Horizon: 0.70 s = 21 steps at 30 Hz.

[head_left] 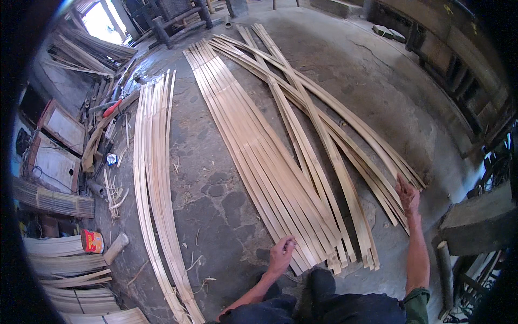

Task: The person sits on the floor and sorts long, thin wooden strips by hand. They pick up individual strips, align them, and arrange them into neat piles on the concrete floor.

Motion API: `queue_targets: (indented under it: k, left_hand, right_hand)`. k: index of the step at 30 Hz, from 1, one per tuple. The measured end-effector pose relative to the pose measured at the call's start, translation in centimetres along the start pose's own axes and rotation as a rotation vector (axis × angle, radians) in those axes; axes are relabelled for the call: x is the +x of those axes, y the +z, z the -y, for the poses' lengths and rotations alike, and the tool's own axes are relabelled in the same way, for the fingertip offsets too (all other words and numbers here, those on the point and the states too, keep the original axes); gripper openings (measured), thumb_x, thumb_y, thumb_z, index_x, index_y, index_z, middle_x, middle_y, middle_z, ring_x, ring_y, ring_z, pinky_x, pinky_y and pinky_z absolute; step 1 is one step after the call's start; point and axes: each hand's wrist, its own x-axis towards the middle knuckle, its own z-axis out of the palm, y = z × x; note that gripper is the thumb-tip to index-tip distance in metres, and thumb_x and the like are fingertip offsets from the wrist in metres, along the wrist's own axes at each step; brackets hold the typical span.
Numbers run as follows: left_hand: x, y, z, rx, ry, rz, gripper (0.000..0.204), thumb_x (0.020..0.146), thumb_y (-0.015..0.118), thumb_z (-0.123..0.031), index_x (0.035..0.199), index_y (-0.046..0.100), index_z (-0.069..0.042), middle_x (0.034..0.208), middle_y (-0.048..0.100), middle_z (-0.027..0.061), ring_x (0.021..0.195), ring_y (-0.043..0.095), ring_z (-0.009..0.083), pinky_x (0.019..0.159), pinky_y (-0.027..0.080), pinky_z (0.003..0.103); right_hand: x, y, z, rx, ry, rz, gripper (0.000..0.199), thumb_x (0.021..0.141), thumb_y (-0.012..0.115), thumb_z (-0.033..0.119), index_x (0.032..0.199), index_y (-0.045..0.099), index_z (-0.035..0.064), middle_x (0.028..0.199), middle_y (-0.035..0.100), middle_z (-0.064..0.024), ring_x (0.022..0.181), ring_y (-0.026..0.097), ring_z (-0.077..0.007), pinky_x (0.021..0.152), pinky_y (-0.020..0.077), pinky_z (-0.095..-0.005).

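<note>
From the head view, the left hand (281,255), loosely curled, is over the wooden strips (253,141) at six o'clock; the right hand (408,195), narrow, meets crossed strips (369,141) toward four. I can't tell whether either grips. Sliding strips lengthwise should spare splinters.

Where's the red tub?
In the head view, the red tub is at lower left, between a pale strip bundle and a short pole.

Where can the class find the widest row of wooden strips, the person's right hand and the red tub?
Widest row of wooden strips (259,156), head view: upper faces near mid-length.
Right hand (409,198), head view: middle of the hand.
Red tub (94,242), head view: middle of its red surface.
</note>
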Motion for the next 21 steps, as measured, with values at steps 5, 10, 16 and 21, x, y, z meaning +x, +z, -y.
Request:
queue_targets:
  k: [5, 10, 16, 21]
  left_hand:
    - [-2.1, -4.0, 1.4, 0.143, 0.120, -0.227, 0.023, 0.096, 0.055, -0.010, 0.115, 0.063, -0.002, 0.094, 0.070, 0.0156, 0.087, 0.069, 0.0266, 0.078, 0.053, 0.036]
    - [-5.1, -10.1, 1.9, 0.513, 0.200, -0.416, 0.028, 0.093, 0.054, -0.007, 0.120, 0.059, -0.001, 0.102, 0.062, 0.0175, 0.093, 0.061, 0.0322, 0.084, 0.049, 0.041]
    - [-9.7, -13.7, 8.4, 0.694, 0.103, -0.489, 0.041, 0.091, 0.056, -0.013, 0.129, 0.051, 0.001, 0.112, 0.052, 0.0209, 0.103, 0.050, 0.0367, 0.093, 0.042, 0.046]
    - [-10.6, -13.0, 7.6, 0.824, 0.070, -0.479, 0.049, 0.089, 0.059, -0.021, 0.131, 0.048, 0.002, 0.118, 0.049, 0.0218, 0.110, 0.046, 0.0391, 0.098, 0.037, 0.050]
  right_hand:
    - [2.4, -2.0, -4.2, -0.117, 0.014, 0.044, 0.039, 0.093, 0.063, 0.036, 0.131, 0.062, 0.0253, 0.090, 0.069, -0.0188, 0.083, 0.068, -0.0347, 0.073, 0.0520, -0.0431]
    - [4.2, -3.2, -5.3, -0.304, 0.085, 0.084, 0.036, 0.093, 0.061, 0.032, 0.128, 0.064, 0.0231, 0.095, 0.067, -0.0151, 0.090, 0.066, -0.0345, 0.079, 0.0521, -0.0447]
    - [2.7, 3.1, -7.5, -0.235, -0.166, -0.179, 0.018, 0.091, 0.062, 0.020, 0.102, 0.069, 0.0080, 0.095, 0.066, -0.0153, 0.092, 0.063, -0.0347, 0.079, 0.0513, -0.0430]
    - [-3.2, 9.9, 9.7, 0.220, -0.118, 0.270, 0.023, 0.090, 0.062, 0.027, 0.099, 0.064, 0.0061, 0.101, 0.067, -0.0121, 0.093, 0.064, -0.0341, 0.076, 0.0513, -0.0422]
